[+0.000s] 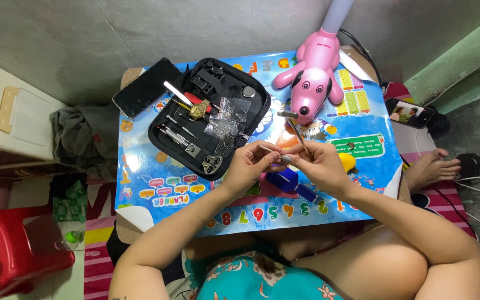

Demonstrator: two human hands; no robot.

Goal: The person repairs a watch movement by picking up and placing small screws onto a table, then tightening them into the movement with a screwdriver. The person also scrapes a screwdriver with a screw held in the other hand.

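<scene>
Now your left hand (253, 164) is closed around a thin metal pin (266, 149), pinched between thumb and fingers, and it meets your right hand (319, 164) above the low table (156, 189). Your right hand grasps a slim metal tool (297, 131) that stands up and tilts away from you; its upper end has a small metal head. Between your two hands a very small part (286, 159) sits at the fingertips (too small for me to tell what it is). Just under your hands lies a blue holder block (291, 182) on the colourful printed mat (240, 214). To the left of your hands the black tool case (209, 116) is open, with small tools, clear plastic bags and a gold-coloured watch (199, 109) inside. Beyond the case a dark phone (146, 87) lies at the table corner. Behind your hands stands a pink dog-shaped lamp (310, 78). Far right, a second phone (409, 113) shows a lit screen, and your bare foot (432, 166) rests beside the table.
</scene>
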